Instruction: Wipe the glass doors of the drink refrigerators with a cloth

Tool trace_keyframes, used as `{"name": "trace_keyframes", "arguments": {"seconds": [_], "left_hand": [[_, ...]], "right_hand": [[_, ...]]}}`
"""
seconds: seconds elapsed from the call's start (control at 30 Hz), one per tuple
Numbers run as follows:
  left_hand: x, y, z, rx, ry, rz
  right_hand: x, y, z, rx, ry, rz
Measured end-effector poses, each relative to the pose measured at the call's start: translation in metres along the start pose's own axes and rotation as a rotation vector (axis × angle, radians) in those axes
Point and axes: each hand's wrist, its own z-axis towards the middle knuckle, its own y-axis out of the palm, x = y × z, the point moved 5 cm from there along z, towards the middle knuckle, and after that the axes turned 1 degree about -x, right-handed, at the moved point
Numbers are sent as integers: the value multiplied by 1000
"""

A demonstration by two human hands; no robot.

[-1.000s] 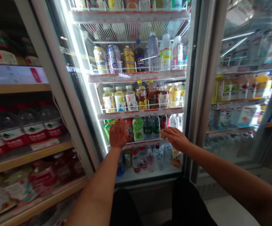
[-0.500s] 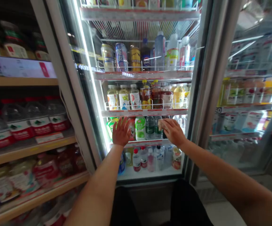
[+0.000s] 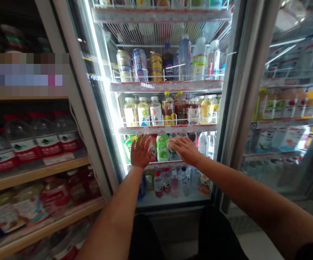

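Both my hands reach into an open drinks fridge at the third shelf [image 3: 167,165] from the top that shows. My left hand [image 3: 140,151] is open, its fingers spread flat against bottles at the shelf's left, in front of a red-labelled bottle [image 3: 153,148]. My right hand [image 3: 182,148] lies palm down with fingers stretched out over the clear water bottles [image 3: 172,154] in the middle, next to a green-and-white bottle [image 3: 162,148]. It holds nothing that I can see.
Cans and bottles fill the shelves above [image 3: 167,86], juice bottles [image 3: 169,110] stand just over my hands, small bottles [image 3: 169,180] below. The open glass door [image 3: 86,90] stands at the left, wooden shelves [image 3: 34,169] of large water jugs beyond it. A closed fridge door [image 3: 286,108] is at the right.
My right hand has slid left along the shelf, from its right end to the water bottles in the middle. My left hand has stayed near the red-labelled bottle.
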Motion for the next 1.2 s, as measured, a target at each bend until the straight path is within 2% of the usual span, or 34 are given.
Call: {"name": "trace_keyframes", "arguments": {"seconds": [0.03, 0.13, 0.17, 0.3, 0.33, 0.47, 0.6, 0.73, 0.83, 0.93, 1.03, 1.2], "left_hand": [[-1, 1, -1, -16, -9, -8], [-2, 2, -1, -30, -14, -2], [-1, 1, -1, -23, -8, 5], [2, -3, 1, 4, 12, 32], [2, -4, 1, 2, 15, 35], [1, -7, 1, 17, 42, 59], [9, -16, 7, 54, 28, 42], [40, -32, 24, 120, -59, -58], [84, -32, 41, 11, 122, -245], [117, -20, 51, -141, 250, -313], [129, -6, 48, -171, 271, -245], [134, 8, 19, -168, 330, -102]], "right_hand": [[-2, 1, 3, -6, -2, -1], [2, -4, 9, 80, 162, -15], [1, -3, 11, 82, 173, -12], [-17, 9, 14, -91, -111, 27], [-18, 11, 13, -98, -137, 26], [-6, 9, 8, 73, 32, -5], [-2, 11, 6, 130, 34, 17], [-4, 13, 9, 142, 27, 44], [-3, 11, 12, 140, -10, 71], [5, 4, 6, 128, -50, 53], [24, -8, -11, 88, 1, -47], [65, -22, -49, -20, 232, -223]]}}
